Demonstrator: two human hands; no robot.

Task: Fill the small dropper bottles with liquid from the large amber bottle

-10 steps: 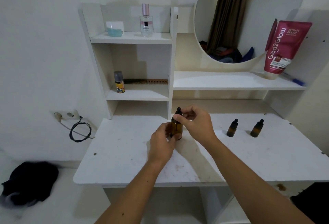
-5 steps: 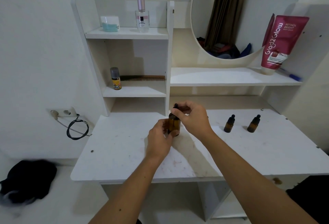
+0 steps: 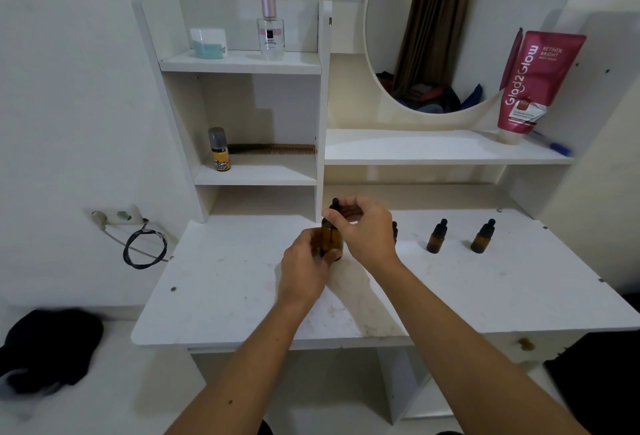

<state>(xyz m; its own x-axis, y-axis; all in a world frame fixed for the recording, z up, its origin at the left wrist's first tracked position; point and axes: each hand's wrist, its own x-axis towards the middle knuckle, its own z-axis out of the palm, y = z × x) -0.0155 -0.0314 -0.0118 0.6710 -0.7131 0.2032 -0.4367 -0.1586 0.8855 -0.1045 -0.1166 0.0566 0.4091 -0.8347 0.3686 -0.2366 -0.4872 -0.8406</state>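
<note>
The large amber bottle (image 3: 331,240) stands upright on the white table (image 3: 221,292) near the middle. My left hand (image 3: 304,268) wraps around its body from the near left. My right hand (image 3: 367,227) pinches its black dropper cap (image 3: 335,204) from the right. Two small amber dropper bottles (image 3: 436,237) (image 3: 482,237) with black caps stand upright to the right, apart from my hands. A third small bottle (image 3: 394,227) peeks out just behind my right hand, mostly hidden.
A shelf unit rises behind the table with a perfume bottle (image 3: 271,29), a jar (image 3: 207,43), a small spray can (image 3: 219,150) and a comb (image 3: 277,149). A red tube (image 3: 533,85) leans on the right shelf beside a round mirror (image 3: 450,29). A cable (image 3: 143,247) hangs at the left.
My hands and the large bottle have stayed in place; my right fingers shifted slightly on the cap. The camera has tilted a little, so the scene has slid up in the frame.
</note>
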